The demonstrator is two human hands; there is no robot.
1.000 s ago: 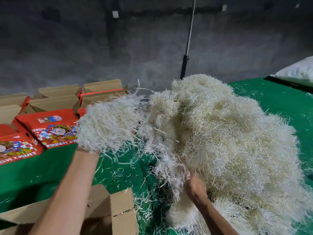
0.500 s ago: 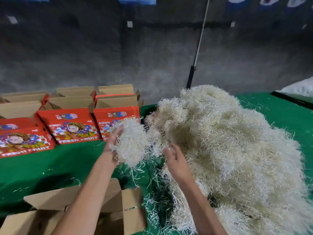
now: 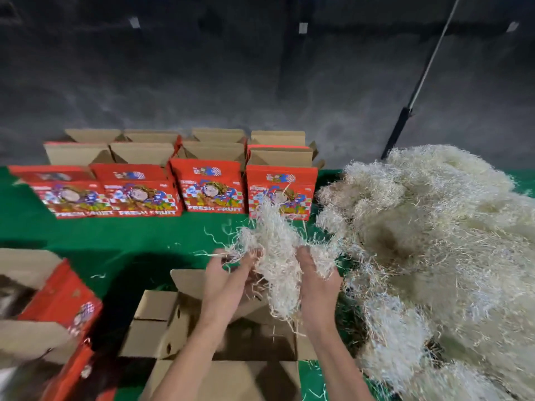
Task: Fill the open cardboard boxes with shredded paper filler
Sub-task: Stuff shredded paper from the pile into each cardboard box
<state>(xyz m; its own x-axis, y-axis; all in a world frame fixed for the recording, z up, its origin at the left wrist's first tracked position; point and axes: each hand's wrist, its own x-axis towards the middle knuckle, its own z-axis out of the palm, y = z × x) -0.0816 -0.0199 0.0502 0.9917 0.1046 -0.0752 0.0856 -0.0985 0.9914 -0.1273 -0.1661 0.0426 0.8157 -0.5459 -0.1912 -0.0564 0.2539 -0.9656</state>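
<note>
- Green cloth covers the table, which runs from 9 o'clock across to 3 o'clock and bears everything else.
- Pale, cream-coloured shredded paper filler lies in a big pile filling the frame from 2 o'clock down to 5 o'clock; its left edge reaches just beside the hands.
- Brown inside and red outside, a row of four fruit boxes stands at 11 to 12 o'clock along the table's far edge, flaps up, printed fronts reading "FRESH FRUIT" facing the camera. The rightmost one stands near the pile.
- An open cardboard box sits at 6 o'clock, straight under the forearms, its plain brown flaps spread outward; the dark inside shows a few loose strands, little else that can be made out.
- Another red box lies at 8 o'clock, tilted and blurred, its flaps open.
- A clump of filler is held between both hands near the centre, above the far flap of the open cardboard box, with strands trailing down toward the opening.
- The right hand has its fingers curled into the clump's right side, gripping it.
- The left hand grips the clump's left side, its fingertips buried in the strands.
- A thin pole with a black lower part leans against the grey wall at 1 o'clock.
</note>
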